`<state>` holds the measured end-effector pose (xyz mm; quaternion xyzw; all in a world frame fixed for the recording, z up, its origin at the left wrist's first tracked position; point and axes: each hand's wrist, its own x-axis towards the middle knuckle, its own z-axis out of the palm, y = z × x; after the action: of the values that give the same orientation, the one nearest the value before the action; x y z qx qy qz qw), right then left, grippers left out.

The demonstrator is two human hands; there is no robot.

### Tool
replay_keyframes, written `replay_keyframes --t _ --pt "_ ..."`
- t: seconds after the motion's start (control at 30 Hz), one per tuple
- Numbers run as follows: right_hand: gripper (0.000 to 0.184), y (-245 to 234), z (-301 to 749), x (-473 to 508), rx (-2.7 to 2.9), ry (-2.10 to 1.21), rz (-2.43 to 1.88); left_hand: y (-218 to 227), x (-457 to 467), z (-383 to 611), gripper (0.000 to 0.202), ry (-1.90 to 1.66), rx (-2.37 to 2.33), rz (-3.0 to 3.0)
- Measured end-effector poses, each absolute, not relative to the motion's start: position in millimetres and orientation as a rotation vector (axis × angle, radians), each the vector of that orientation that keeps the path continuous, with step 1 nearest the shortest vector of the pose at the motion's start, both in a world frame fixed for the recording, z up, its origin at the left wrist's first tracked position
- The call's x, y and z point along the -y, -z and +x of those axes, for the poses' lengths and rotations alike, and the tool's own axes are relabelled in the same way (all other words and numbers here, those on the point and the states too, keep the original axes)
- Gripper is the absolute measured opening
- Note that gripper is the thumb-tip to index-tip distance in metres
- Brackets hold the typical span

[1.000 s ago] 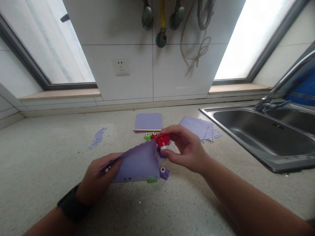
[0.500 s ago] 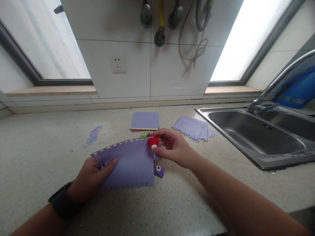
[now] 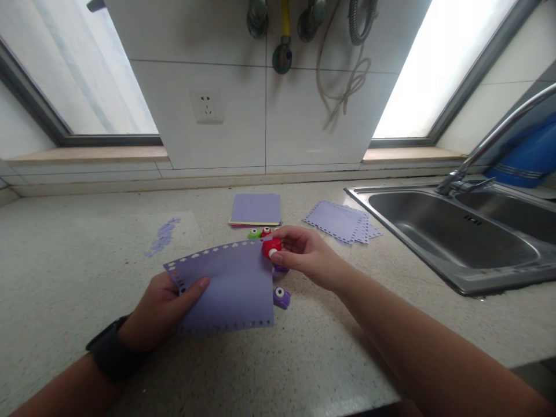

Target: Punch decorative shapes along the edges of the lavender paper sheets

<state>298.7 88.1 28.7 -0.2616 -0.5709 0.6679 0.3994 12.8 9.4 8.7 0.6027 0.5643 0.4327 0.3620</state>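
My left hand (image 3: 167, 304) grips a purple sheet of paper (image 3: 234, 284) at its left side, thumb on top and fingers underneath. Small cut-out shapes run along the sheet's top, left and bottom edges. At its top right corner my right hand (image 3: 304, 252) holds a red craft punch (image 3: 271, 248), thumb at the white button, with the punch set over the paper's edge. A purple punch (image 3: 281, 297) lies on the counter just right of the sheet. Behind the sheet are a green punch (image 3: 254, 233) and another red punch (image 3: 266, 231), both partly hidden.
A stack of uncut paper (image 3: 255, 209) lies near the wall. Several punched sheets (image 3: 334, 221) overlap beside the steel sink (image 3: 452, 231). Small purple paper scraps (image 3: 163, 237) are heaped on the counter at the left.
The right thumb has shifted onto the red punch's white button, and the punch has turned slightly at the sheet's corner. The left hand keeps its hold; the camera view has shifted slightly.
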Motion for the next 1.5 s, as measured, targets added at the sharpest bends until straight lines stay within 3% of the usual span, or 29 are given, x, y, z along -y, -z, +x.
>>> replay_keyframes --t 0.43,1.5 --pt "0.031 -24.9 301.4 -90.2 1.404 -1.753 -0.642 -1.3 -8.1 5.1 0.019 -1.042 -1.272 1.36" --pt "0.028 -25.8 301.5 -89.7 1.426 -1.75 -0.621 -8.1 -7.6 8.7 0.022 -0.967 -1.373 1.619"
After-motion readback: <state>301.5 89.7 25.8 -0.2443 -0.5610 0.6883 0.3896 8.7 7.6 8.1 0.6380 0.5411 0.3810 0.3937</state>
